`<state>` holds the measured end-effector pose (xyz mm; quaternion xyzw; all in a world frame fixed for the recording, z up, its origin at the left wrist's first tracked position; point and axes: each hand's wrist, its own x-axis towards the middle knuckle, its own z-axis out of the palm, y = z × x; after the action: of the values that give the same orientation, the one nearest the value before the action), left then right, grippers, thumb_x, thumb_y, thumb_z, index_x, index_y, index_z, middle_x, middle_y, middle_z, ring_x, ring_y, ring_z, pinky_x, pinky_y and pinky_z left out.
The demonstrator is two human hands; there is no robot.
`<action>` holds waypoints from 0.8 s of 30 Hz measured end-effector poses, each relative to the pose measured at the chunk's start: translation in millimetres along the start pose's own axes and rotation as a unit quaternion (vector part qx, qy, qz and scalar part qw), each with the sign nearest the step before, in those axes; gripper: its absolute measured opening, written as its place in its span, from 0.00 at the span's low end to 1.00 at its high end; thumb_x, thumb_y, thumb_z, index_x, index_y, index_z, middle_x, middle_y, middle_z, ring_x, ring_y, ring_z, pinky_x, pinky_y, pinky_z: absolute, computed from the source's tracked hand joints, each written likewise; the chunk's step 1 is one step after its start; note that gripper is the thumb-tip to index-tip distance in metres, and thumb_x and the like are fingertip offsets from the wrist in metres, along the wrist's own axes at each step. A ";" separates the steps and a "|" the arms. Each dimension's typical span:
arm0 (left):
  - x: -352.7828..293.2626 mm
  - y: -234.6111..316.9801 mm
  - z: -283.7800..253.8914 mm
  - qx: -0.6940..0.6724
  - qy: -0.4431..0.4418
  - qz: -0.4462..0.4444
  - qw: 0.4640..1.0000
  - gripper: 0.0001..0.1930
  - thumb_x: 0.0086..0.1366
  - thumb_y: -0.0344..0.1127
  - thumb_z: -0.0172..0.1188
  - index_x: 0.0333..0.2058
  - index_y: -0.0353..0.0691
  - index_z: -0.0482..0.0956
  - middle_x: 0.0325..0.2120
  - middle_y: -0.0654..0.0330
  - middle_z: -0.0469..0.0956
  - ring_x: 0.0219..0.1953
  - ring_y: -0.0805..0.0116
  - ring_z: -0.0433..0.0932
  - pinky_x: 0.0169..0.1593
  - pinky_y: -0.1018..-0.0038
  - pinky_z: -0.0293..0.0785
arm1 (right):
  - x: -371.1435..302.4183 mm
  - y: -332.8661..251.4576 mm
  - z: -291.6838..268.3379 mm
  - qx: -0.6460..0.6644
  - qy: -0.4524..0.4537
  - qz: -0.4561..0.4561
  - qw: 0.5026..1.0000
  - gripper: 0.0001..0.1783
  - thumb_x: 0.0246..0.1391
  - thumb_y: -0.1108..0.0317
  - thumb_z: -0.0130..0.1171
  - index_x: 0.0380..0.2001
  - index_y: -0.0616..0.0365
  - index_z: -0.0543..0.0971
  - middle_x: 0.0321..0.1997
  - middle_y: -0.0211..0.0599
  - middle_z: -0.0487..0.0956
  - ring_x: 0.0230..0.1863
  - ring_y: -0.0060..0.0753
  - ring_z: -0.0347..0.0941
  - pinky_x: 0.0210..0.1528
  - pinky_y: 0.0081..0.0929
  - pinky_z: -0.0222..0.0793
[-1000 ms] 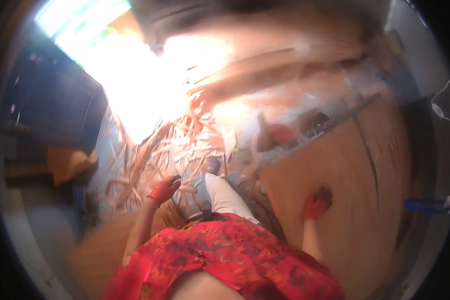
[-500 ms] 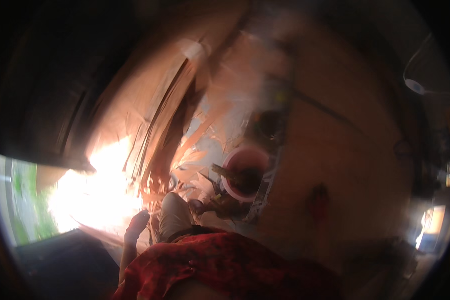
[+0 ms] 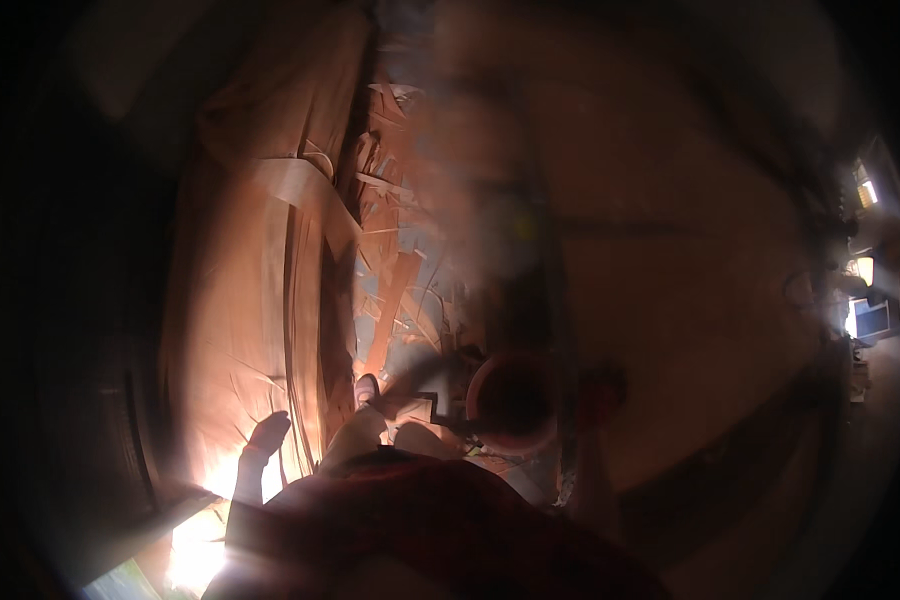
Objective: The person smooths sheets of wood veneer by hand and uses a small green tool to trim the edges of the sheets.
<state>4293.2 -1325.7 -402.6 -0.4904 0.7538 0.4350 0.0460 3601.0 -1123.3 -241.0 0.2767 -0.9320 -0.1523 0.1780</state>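
Observation:
My left hand (image 3: 268, 434) is beside the near end of a stack of thin brown wood sheets (image 3: 240, 250). Its fingers look stretched out, with nothing visible in them. Whether it touches the sheets I cannot tell. Far to the right, my right hand (image 3: 602, 390) is dark and blurred over a broad brown surface (image 3: 670, 330), and its fingers do not show clearly. Between the hands stands a round pink bucket (image 3: 478, 400), its inside in shadow.
Torn wood strips (image 3: 395, 300) litter the floor along the gap between the stack and the brown surface. A loose strip (image 3: 305, 185) lies across the stack. My shoe (image 3: 367, 388) shows beside the litter. Bright light (image 3: 198, 560) falls at lower left.
The view has turned: the stack now runs nearly upright, and the bright patch sits lower. The bucket appears lower and closer to my right hand. Both hands remain apart.

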 end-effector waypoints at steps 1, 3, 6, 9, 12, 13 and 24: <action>29.1 2.0 -26.4 0.038 -0.009 0.029 0.999 0.19 0.71 0.37 0.51 0.56 0.35 0.74 0.51 0.52 0.79 0.52 0.59 0.78 0.57 0.67 0.74 | 3.2 -9.5 4.3 -0.009 -0.021 0.035 0.999 0.35 0.62 0.43 0.47 0.68 0.45 0.65 0.72 0.51 0.62 0.70 0.58 0.58 0.68 0.58 0.53; 78.9 20.7 -75.8 -0.003 -0.041 -0.026 0.999 0.19 0.71 0.39 0.52 0.56 0.36 0.74 0.49 0.51 0.80 0.50 0.60 0.79 0.55 0.67 0.75 | 6.9 -23.3 6.0 -0.013 -0.062 0.065 0.996 0.35 0.62 0.42 0.46 0.69 0.45 0.64 0.72 0.50 0.61 0.71 0.57 0.57 0.69 0.58 0.50; 149.2 62.2 -129.8 -0.062 -0.063 -0.004 0.996 0.20 0.70 0.41 0.54 0.56 0.37 0.75 0.45 0.53 0.82 0.45 0.64 0.80 0.49 0.69 0.76 | 14.0 -26.7 -1.5 -0.007 -0.109 0.064 0.992 0.36 0.62 0.43 0.47 0.70 0.45 0.63 0.74 0.49 0.59 0.73 0.56 0.53 0.71 0.59 0.46; 235.9 103.0 -168.9 -0.085 -0.103 -0.057 0.989 0.20 0.71 0.41 0.54 0.56 0.37 0.75 0.47 0.53 0.82 0.46 0.64 0.80 0.49 0.68 0.76 | 31.8 -43.0 -5.8 0.013 -0.134 0.063 0.989 0.39 0.61 0.44 0.48 0.71 0.48 0.60 0.76 0.51 0.54 0.75 0.58 0.48 0.72 0.61 0.40; 339.4 154.2 -192.9 -0.006 -0.134 0.014 0.991 0.21 0.71 0.42 0.54 0.57 0.37 0.75 0.48 0.52 0.81 0.48 0.64 0.80 0.51 0.68 0.75 | 44.1 -43.1 -5.9 0.002 -0.149 0.065 0.987 0.39 0.60 0.44 0.48 0.71 0.49 0.60 0.76 0.52 0.53 0.75 0.60 0.47 0.73 0.60 0.37; 373.3 174.6 -199.5 -0.009 -0.131 0.041 0.991 0.21 0.71 0.42 0.54 0.58 0.36 0.74 0.48 0.51 0.82 0.48 0.64 0.80 0.51 0.68 0.75 | 50.2 -47.2 -9.1 0.015 -0.168 0.070 0.983 0.39 0.59 0.45 0.50 0.71 0.49 0.60 0.76 0.54 0.53 0.75 0.60 0.47 0.74 0.61 0.36; 701.0 471.2 -253.6 0.043 -0.059 0.337 0.939 0.21 0.69 0.39 0.54 0.56 0.34 0.73 0.56 0.42 0.73 0.60 0.46 0.71 0.62 0.59 0.66 | 121.1 -43.3 -38.0 0.183 -0.187 0.119 0.958 0.42 0.49 0.53 0.65 0.67 0.50 0.65 0.74 0.54 0.54 0.74 0.65 0.46 0.72 0.63 0.40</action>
<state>3655.7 -1927.4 -305.9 -0.1786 0.8890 0.4199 -0.0382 3541.9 -1234.1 -193.7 0.1586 -0.9867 -0.0059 -0.0359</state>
